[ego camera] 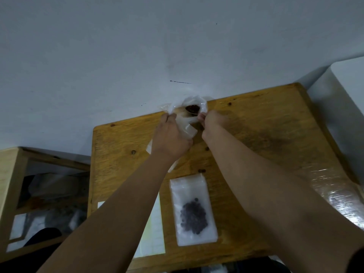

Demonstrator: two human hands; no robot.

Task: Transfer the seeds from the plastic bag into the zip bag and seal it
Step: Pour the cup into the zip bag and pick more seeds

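Head-worn wide view, close, forward and down over wooden table (266,125).

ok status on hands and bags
Left hand grips the plastic bag, right hand pinches its mouth. Seeds visible inside. Zip bag flat on the table, part filled. Nothing between them.

Btm of plastic bag (189,128) behind left hand (171,137), paper sheet (156,233) partly under forearm (122,209), shelf (11,174) contents blurry

Both hands, left hand (171,134) and right hand (211,120), grip the plastic bag (186,113) above the wooden table (275,138).
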